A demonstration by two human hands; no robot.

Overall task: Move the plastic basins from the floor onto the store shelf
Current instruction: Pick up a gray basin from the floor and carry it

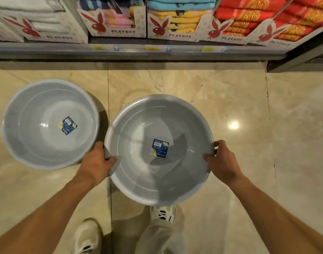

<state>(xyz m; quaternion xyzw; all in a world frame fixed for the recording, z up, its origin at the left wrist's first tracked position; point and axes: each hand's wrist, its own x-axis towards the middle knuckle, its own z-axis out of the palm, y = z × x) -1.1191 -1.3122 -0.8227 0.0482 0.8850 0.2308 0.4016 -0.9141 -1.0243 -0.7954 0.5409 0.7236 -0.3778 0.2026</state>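
The fingers [112, 159] of the left hand [97, 162] are curling over the left rim of a round grey plastic basin [138, 173], thumb lying inside the bowl and the rest hidden under the rim. The fingers [207, 157] of the right hand [223, 162] are clamping the opposite rim the same way, thumb inside, the others wrapping behind the edge. Both hands are holding the basin level, open side up, in front of the person's body. A blue square label with a yellow corner [159, 148] is sticking to the bottom of the bowl.

Both bare forearms are reaching in from the lower corners of the view. Below the held basin, two pale sneakers [163, 213] are standing on the glossy beige marble floor [239, 99].

To the left, a second round pale grey plastic basin [38, 143] is sitting on the floor, upright, carrying a similar blue label [67, 125] in its bottom. Its rim is lying just beside the left hand; whether they touch I cannot tell.

Ahead, the dark metal store shelf [138, 52] is running across the top of the view, carrying white cardboard display boxes printed with red rabbit heads [118, 28], filled with folded towels in white, pink, yellow, blue and red.
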